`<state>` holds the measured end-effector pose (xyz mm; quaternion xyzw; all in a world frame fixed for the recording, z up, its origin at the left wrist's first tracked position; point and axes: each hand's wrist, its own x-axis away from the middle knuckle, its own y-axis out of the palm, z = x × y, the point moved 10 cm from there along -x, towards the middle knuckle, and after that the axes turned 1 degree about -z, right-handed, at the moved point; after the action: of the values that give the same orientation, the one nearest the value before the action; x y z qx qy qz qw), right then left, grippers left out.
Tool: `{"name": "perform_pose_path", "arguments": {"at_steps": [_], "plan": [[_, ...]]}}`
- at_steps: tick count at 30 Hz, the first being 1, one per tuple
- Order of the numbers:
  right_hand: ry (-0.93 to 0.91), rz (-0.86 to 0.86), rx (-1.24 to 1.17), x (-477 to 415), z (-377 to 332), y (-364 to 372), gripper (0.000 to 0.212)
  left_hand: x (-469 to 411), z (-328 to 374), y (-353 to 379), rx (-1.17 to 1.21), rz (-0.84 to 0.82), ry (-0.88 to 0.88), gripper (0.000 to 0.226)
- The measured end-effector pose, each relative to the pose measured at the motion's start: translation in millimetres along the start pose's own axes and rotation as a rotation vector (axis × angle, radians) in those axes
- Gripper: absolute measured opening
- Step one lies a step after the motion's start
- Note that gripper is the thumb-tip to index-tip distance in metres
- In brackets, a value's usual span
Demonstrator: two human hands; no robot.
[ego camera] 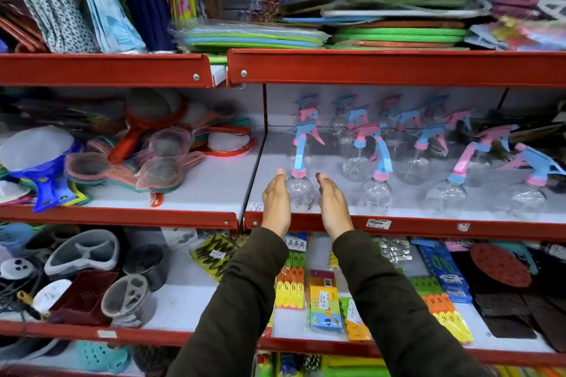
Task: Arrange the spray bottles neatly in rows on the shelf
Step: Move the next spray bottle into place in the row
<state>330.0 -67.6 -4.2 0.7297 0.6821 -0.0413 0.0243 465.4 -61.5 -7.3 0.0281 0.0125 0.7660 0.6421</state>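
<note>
Several clear spray bottles with pink-and-blue trigger heads stand in rows on the white middle shelf [428, 211]. The front-left bottle [300, 190] has a blue neck and a pink collar. My left hand [275, 202] sits flat against its left side, and my right hand [332, 205] is just right of it with a small gap. Both hands have straight fingers and grip nothing. A second front bottle [377, 193] stands to the right, then two more [447, 196], [528, 196] whose heads lean. The back rows are blurred.
A red shelf lip [398, 225] with a price label runs below my hands. Left of a red divider [265, 113] lie mesh strainers [159, 168]. Mats are stacked on the shelf above [398, 30]. Packets of clips [324, 300] and containers fill the shelf below.
</note>
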Motion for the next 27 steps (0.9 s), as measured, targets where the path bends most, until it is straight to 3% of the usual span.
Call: {"name": "perform_pose_path", "arguments": {"at_steps": [7,10,20,27], "plan": [[0.028,-0.063,0.035,-4,-6,14,0.052,6,1,9,-0.026,-0.012,-0.026,0.077],[0.019,-0.027,0.023,7,-2,9,0.053,0,8,10,0.004,-0.049,0.009,0.063],[-0.052,0.016,0.084,31,-1,15,0.048,-14,15,6,-0.010,-0.060,0.013,0.074],[-0.039,0.007,0.066,33,-1,15,0.049,-15,12,10,-0.003,-0.073,0.030,0.068]]}}
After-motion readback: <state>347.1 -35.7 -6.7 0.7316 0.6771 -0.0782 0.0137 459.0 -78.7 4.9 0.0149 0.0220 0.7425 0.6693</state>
